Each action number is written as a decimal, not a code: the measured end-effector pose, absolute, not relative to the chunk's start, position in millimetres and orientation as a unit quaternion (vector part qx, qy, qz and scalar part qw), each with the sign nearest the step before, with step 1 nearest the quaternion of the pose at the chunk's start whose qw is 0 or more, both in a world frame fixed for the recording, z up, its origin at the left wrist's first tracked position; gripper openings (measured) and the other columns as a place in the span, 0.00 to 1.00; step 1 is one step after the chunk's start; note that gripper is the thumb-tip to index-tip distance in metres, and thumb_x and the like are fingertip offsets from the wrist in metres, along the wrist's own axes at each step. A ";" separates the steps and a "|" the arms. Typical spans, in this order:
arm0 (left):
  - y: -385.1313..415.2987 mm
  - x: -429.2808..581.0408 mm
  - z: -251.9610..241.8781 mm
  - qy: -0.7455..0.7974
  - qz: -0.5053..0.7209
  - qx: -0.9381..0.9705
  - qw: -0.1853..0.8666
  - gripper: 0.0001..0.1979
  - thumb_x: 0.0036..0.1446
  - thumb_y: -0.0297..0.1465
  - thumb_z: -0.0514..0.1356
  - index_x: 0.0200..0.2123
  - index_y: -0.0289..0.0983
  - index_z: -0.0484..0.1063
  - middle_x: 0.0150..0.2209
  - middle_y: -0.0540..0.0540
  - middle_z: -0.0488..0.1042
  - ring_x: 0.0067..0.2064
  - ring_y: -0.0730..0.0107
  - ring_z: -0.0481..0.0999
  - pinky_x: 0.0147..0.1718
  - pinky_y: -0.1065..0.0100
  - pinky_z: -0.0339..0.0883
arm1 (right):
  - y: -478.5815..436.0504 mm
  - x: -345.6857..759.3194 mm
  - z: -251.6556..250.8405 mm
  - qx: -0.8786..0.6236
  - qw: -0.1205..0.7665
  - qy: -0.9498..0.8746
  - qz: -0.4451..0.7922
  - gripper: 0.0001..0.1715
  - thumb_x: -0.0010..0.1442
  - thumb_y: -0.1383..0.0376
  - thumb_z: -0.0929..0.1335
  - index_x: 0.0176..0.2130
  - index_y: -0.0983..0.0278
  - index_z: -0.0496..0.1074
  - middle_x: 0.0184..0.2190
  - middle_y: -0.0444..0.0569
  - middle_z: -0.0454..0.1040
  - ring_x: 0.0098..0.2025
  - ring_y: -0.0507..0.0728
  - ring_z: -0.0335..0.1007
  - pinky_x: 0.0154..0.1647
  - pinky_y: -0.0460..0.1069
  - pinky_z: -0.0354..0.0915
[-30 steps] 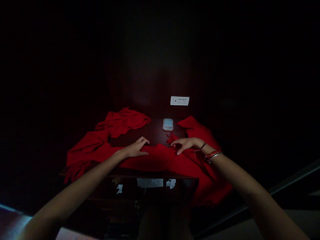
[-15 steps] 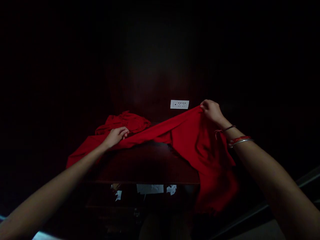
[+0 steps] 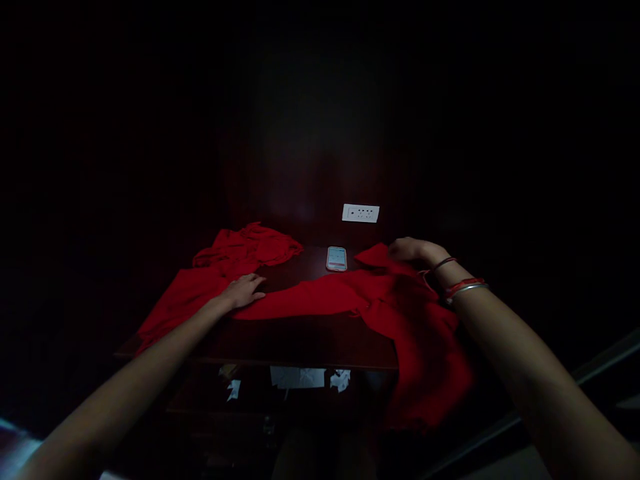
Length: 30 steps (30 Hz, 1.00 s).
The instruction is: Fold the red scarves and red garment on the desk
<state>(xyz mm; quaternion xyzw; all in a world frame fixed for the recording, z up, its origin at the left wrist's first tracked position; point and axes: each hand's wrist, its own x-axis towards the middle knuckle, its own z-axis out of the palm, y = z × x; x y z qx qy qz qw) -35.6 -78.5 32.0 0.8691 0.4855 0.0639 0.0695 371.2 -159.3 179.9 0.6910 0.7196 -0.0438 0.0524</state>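
A long red cloth [image 3: 320, 297] lies across a dark wooden table [image 3: 300, 343], its right part hanging over the table's right edge. My left hand [image 3: 243, 291] rests flat on the cloth at the left, fingers stretched out. My right hand [image 3: 413, 250], with bangles at the wrist, lies on the cloth's far right corner; its fingers are curled over the fabric. A bunched part of red cloth [image 3: 250, 245] sits at the back left.
A phone [image 3: 337, 258] lies screen up at the back of the table between my hands. A white socket plate [image 3: 361, 213] is on the dark wall behind. Scraps of white paper [image 3: 297, 377] lie under the table's front edge. The room is very dark.
Half a second ago my right hand held the cloth lifted high at the right. Now it has lowered the cloth onto the table, and the phone shows again. My left hand stayed left.
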 end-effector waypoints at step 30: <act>-83.3 -89.5 192.8 0.478 0.185 0.850 0.119 0.12 0.43 0.35 0.57 0.32 0.35 0.66 0.28 0.52 0.68 0.30 0.75 0.65 0.30 0.75 0.58 | -87.3 262.9 141.1 0.452 0.018 0.855 -0.254 0.19 0.43 0.55 0.66 0.28 0.70 0.71 0.20 0.43 0.68 0.21 0.47 0.57 0.22 0.43 0.53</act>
